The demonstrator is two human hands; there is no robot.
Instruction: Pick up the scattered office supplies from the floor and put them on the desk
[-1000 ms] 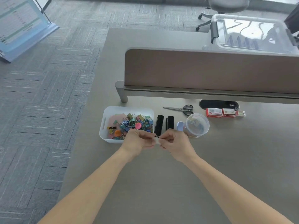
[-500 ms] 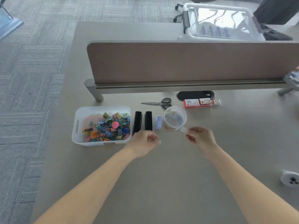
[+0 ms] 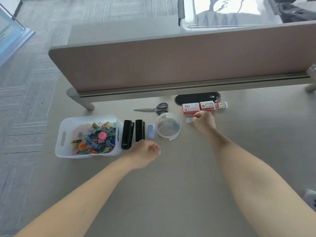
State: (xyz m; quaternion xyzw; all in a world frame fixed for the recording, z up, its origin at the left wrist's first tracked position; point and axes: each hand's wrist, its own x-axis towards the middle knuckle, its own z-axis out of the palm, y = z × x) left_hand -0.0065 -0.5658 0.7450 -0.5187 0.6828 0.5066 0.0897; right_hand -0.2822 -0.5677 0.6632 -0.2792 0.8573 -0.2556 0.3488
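**Thin hold, close quarters**

Pinching a small white slip [image 3: 189,120] by one end in the right hand [image 3: 203,121], low at the desk [image 3: 171,185]. Holding the left hand [image 3: 145,151] curled in a loose fist, nothing visible inside.

Could drop the slip from so slight a hold, or knock the staple boxes [image 3: 198,107] just beyond the fingers, or the clear tub of paper clips [image 3: 168,125] just left of them.

Barcode and print on the boxes, white logo on the black stapler [image 3: 127,136] — too small to read.

Open desk [image 3: 171,194] foreground, divider [image 3: 171,62] blocking rear
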